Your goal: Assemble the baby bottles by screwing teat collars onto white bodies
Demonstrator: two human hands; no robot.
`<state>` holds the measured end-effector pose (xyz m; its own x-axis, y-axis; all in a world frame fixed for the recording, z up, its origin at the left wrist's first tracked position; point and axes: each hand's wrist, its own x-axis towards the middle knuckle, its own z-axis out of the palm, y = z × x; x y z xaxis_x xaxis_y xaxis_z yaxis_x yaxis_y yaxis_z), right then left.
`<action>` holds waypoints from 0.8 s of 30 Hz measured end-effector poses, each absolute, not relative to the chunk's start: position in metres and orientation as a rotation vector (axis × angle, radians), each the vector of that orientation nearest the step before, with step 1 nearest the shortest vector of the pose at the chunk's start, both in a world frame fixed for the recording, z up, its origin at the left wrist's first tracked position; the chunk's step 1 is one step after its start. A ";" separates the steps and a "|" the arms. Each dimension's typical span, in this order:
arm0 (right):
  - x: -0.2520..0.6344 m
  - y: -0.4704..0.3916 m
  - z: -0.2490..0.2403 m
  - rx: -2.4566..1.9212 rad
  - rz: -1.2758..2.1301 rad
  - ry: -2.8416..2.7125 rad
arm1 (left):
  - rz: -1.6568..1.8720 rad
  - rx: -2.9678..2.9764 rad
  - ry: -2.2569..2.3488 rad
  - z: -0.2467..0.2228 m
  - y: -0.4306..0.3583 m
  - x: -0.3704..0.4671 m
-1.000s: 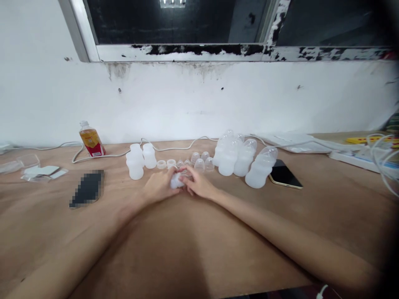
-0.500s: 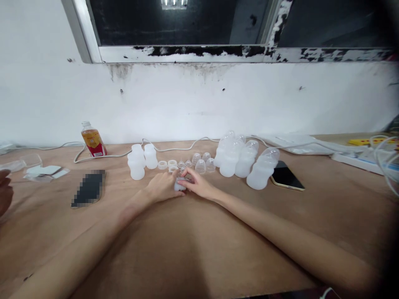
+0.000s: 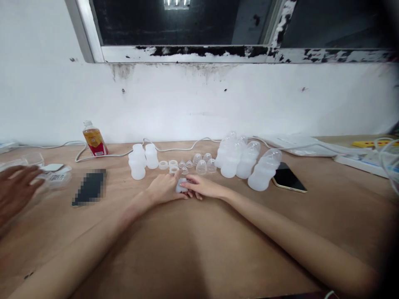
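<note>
Between my hands a small frosted-white baby bottle is held just above or on the table; its lower part is partly covered by fingers. My left hand is closed round its left side. From the right, my right hand grips it with thumb and fingers. Just beyond lie several white collar rings, clear nipples and clear domed caps. Several open frosted bottle bodies stand to the left. On the right is a group of capped bottles, with one capped bottle leaning in front.
A black phone lies at right, a blurred-out dark phone-like slab at left. A drink bottle stands by the wall near a white cable. Another person's hand reaches over clear packs. A power strip sits far right.
My right hand's fingers have come down from the bottle's top to its side. The other person's hand has moved in from the left edge over the clear packs. The view has shifted slightly.
</note>
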<state>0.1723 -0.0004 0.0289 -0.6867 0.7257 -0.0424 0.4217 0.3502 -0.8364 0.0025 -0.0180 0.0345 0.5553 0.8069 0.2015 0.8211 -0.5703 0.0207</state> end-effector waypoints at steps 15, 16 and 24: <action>0.165 -0.022 0.050 -0.560 0.813 -1.923 | -0.452 -2.900 -1.590 0.041 0.001 -0.013; 0.164 -0.020 0.049 -0.602 0.735 -1.856 | -0.444 -2.886 -1.591 0.041 0.000 -0.013; 0.163 -0.003 0.020 -0.967 1.013 -1.973 | -0.336 -2.876 -1.479 0.042 -0.006 -0.010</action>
<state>0.1630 -0.0033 0.0197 -0.4706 0.8472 0.2465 0.2933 0.4137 -0.8619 -0.0105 -0.0057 0.0421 0.5660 0.8138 0.1322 0.7911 -0.5812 0.1906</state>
